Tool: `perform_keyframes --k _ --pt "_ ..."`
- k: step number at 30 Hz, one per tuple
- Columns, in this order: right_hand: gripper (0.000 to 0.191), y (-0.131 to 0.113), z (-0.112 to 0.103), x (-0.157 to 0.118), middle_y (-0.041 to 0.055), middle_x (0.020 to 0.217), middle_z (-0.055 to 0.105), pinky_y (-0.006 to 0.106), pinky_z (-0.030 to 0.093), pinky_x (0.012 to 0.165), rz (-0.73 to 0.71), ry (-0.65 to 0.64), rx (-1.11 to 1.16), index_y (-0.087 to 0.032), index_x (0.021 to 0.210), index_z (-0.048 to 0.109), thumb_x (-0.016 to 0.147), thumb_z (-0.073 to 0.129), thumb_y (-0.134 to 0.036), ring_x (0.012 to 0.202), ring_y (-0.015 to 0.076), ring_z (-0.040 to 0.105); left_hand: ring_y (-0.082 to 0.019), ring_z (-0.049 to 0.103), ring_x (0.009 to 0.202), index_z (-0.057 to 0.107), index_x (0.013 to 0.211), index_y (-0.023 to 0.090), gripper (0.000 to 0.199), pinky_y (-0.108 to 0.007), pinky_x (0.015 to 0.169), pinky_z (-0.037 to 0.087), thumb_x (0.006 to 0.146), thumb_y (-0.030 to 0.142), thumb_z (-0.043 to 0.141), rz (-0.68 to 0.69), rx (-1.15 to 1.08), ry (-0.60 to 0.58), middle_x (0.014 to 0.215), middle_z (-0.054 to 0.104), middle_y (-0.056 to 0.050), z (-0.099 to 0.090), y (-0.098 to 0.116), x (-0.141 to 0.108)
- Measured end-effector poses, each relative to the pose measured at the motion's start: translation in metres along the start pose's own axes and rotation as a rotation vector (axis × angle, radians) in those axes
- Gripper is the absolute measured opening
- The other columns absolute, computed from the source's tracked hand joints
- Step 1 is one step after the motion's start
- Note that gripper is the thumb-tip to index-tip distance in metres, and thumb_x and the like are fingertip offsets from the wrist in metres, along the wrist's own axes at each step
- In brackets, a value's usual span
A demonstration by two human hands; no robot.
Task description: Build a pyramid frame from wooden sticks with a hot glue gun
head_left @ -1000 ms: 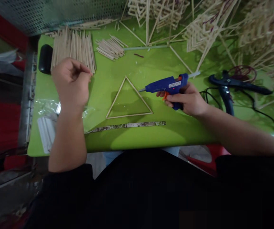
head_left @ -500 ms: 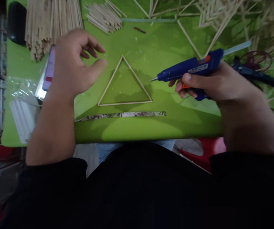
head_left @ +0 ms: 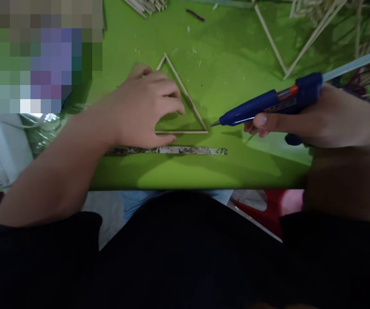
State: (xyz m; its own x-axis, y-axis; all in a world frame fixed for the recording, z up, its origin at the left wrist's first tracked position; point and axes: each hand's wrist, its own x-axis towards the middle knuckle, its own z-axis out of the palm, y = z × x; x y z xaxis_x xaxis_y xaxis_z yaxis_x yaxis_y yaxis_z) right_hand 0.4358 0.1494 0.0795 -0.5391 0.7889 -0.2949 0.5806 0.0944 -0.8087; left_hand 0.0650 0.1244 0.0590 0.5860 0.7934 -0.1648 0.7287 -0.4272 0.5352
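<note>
A triangle of thin wooden sticks (head_left: 186, 94) lies flat on the green table. Over its left side is my left hand (head_left: 149, 107), with thumb and fingers apart and nothing between them; whether it touches the sticks I cannot tell. My right hand (head_left: 287, 124) grips a blue glue gun (head_left: 268, 107), a pale glue stick (head_left: 352, 65) jutting from its back. The metal nozzle points left, just beside the triangle's lower right corner. Below the triangle lies a narrow, stained strip (head_left: 188, 150), its left end hidden behind my left forearm.
More joined sticks (head_left: 271, 40) lie at the upper right, near a dark red cord (head_left: 365, 81). Part of a stick bundle (head_left: 148, 6) shows at the top. A white plastic object (head_left: 6, 150) and clear wrapping (head_left: 48, 133) are at the left. Upper left is pixelated.
My left hand has moved right and down, from beside the triangle to over its left side. The glue gun's nozzle is now nearer the lower right corner. The view has shifted slightly.
</note>
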Motion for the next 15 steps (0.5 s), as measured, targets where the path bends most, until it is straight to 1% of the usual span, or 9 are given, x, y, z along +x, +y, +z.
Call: perform_keyframes --k 2,4,6,8,11,13,15 --pt "0.013 0.0 0.002 0.0 0.0035 0.089 0.084 0.016 0.065 0.06 -0.063 -0.032 -0.004 -0.022 0.098 0.093 0.099 0.095 -0.034 0.076 0.0163 0.079 -0.042 0.059 0.153 0.083 0.111 0.021 0.064 -0.084 0.146 0.01 0.057 0.029 0.118 0.019 -0.001 -0.018 0.13 0.074 -0.005 0.002 0.001 0.002" --pt "0.024 -0.001 0.003 0.001 0.0034 0.085 0.082 0.017 0.062 0.056 -0.102 -0.049 0.018 -0.021 0.095 0.092 0.1 0.094 -0.045 0.073 0.0152 0.075 -0.041 0.059 0.151 0.083 0.107 0.021 0.064 -0.083 0.147 0.007 0.055 0.027 0.119 0.002 -0.065 -0.006 0.125 0.075 -0.006 0.003 0.0 0.003" --pt "0.033 0.0 0.003 0.002 0.0039 0.083 0.08 0.02 0.061 0.055 -0.112 -0.067 0.032 -0.021 0.093 0.09 0.1 0.092 -0.053 0.072 0.0156 0.072 -0.041 0.059 0.149 0.084 0.108 0.018 0.067 -0.082 0.148 0.005 0.05 0.025 0.119 -0.019 -0.111 0.016 0.122 0.075 -0.006 0.004 -0.001 0.005" --pt "0.04 0.0 0.002 0.004 0.0048 0.081 0.078 0.023 0.059 0.054 -0.095 -0.079 0.018 -0.021 0.091 0.089 0.099 0.091 -0.06 0.071 0.0163 0.069 -0.041 0.059 0.148 0.085 0.111 0.016 0.069 -0.081 0.147 0.006 0.052 0.029 0.119 -0.012 -0.085 0.011 0.124 0.074 -0.007 0.004 -0.003 0.006" --pt "0.054 -0.001 0.002 0.006 0.0066 0.078 0.074 0.027 0.056 0.054 -0.046 -0.09 -0.025 -0.019 0.087 0.085 0.091 0.093 -0.072 0.07 0.0171 0.066 -0.042 0.058 0.149 0.083 0.128 0.014 0.08 -0.081 0.143 0.015 0.063 0.047 0.115 0.033 0.126 -0.066 0.134 0.071 -0.009 0.004 -0.005 0.005" --pt "0.06 -0.005 0.004 0.007 0.0063 0.078 0.072 0.03 0.056 0.058 -0.001 -0.088 -0.056 -0.018 0.084 0.081 0.089 0.091 -0.078 0.071 0.0173 0.065 -0.042 0.059 0.15 0.08 0.139 0.014 0.081 -0.079 0.141 0.023 0.077 0.06 0.104 0.077 0.281 -0.098 0.141 0.07 -0.01 0.003 -0.004 0.002" --pt "0.062 -0.011 0.007 0.006 0.0052 0.079 0.072 0.033 0.056 0.063 0.047 -0.07 -0.086 -0.018 0.084 0.08 0.088 0.088 -0.079 0.073 0.0182 0.066 -0.04 0.059 0.15 0.077 0.146 0.015 0.074 -0.073 0.139 0.031 0.091 0.063 0.088 0.12 0.383 -0.094 0.147 0.069 -0.011 0.002 -0.001 -0.001"
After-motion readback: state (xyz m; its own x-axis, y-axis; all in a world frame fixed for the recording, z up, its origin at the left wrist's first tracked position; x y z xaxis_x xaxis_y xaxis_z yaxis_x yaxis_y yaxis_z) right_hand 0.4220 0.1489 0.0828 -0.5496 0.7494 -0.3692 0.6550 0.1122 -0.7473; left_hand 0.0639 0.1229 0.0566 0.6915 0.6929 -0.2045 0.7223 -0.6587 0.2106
